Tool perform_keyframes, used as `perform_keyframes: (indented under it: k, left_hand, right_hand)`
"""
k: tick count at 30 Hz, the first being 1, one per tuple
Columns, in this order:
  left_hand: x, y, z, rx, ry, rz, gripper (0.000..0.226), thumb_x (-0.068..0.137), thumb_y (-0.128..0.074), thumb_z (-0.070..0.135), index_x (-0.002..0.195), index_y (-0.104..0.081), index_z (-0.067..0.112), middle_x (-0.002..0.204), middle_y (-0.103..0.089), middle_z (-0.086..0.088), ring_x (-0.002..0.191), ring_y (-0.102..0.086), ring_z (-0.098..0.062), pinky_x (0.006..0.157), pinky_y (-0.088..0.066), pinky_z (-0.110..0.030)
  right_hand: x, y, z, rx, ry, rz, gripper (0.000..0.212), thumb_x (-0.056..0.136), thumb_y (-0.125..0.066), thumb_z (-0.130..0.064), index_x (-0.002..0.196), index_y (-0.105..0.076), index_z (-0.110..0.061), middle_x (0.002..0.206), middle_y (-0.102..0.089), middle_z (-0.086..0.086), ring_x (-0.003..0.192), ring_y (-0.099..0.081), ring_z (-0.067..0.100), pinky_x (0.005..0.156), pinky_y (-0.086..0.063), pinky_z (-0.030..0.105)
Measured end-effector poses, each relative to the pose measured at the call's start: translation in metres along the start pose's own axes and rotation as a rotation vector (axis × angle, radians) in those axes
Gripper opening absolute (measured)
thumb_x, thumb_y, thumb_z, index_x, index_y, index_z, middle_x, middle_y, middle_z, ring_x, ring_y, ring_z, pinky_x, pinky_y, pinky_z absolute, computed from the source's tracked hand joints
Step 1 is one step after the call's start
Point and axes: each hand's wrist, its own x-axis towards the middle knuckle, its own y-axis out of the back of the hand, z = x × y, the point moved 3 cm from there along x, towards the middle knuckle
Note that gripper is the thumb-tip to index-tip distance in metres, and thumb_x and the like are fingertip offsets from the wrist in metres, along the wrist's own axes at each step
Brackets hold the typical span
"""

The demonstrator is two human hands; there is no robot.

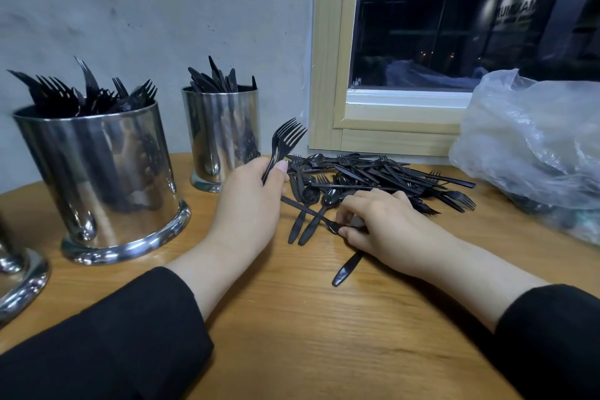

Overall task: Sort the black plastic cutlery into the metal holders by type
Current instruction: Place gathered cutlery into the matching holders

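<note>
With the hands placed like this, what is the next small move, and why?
Probably the right hand lifts the fork it pinches from the pile and passes it to the left hand, which already holds forks, tines up, near the fork holder.

Left hand raised a bit, fingers curled closed round forks, thumb on top. Right hand palm down, low on table, fingertips pinching a cutlery piece. Both forearms in black sleeves.
</note>
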Motion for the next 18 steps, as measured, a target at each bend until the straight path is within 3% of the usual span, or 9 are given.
perform_keyframes:
  k: [2,7,12,15,18]
  left_hand:
    - [0.001,0.002,-0.001,0.044,-0.016,0.000,0.038,0.107,-0.047,0.034,0.082,-0.068,0.014,0.081,-0.071,0.000,0.082,-0.063,-0.016,0.072,-0.043,-0.021]
    - [-0.001,-0.001,0.002,0.145,-0.100,-0.112,0.035,0.107,-0.046,0.036,0.082,-0.066,0.020,0.084,-0.071,0.008,0.083,-0.063,-0.007,0.075,-0.047,-0.030]
    - [-0.004,-0.010,-0.004,0.334,-0.122,-0.263,0.037,0.106,-0.045,0.039,0.082,-0.061,0.017,0.079,-0.069,0.001,0.081,-0.063,-0.022,0.080,-0.051,-0.045]
    - [-0.004,-0.010,-0.006,0.323,-0.086,-0.288,0.038,0.107,-0.046,0.039,0.082,-0.061,0.013,0.075,-0.065,-0.004,0.076,-0.061,-0.023,0.076,-0.051,-0.043]
    - [-0.005,-0.011,-0.006,0.319,-0.084,-0.312,0.037,0.107,-0.046,0.037,0.081,-0.058,0.013,0.071,-0.063,-0.002,0.072,-0.058,-0.021,0.067,-0.045,-0.035]
  right_hand:
    - [0.000,-0.002,0.000,0.051,-0.013,-0.015,0.012,0.097,-0.060,-0.037,0.109,-0.057,-0.036,0.103,-0.056,-0.016,0.103,-0.046,0.005,0.095,-0.033,0.037]
    - [0.001,-0.004,-0.002,0.157,-0.048,-0.058,0.024,0.096,-0.062,-0.032,0.120,-0.062,-0.036,0.107,-0.059,-0.017,0.099,-0.048,0.001,0.099,-0.041,0.039]
    - [0.001,-0.006,-0.002,0.129,-0.094,-0.015,0.024,0.095,-0.063,-0.039,0.118,-0.065,-0.034,0.104,-0.052,-0.017,0.101,-0.046,0.003,0.099,-0.037,0.040]
    - [0.000,-0.006,0.003,0.111,-0.150,-0.023,0.029,0.094,-0.062,-0.049,0.117,-0.067,-0.033,0.108,-0.053,-0.014,0.108,-0.050,0.008,0.100,-0.037,0.042]
    - [0.000,-0.006,0.003,0.142,-0.158,-0.015,0.023,0.093,-0.064,-0.045,0.112,-0.068,-0.033,0.108,-0.057,-0.013,0.108,-0.053,0.010,0.100,-0.040,0.042]
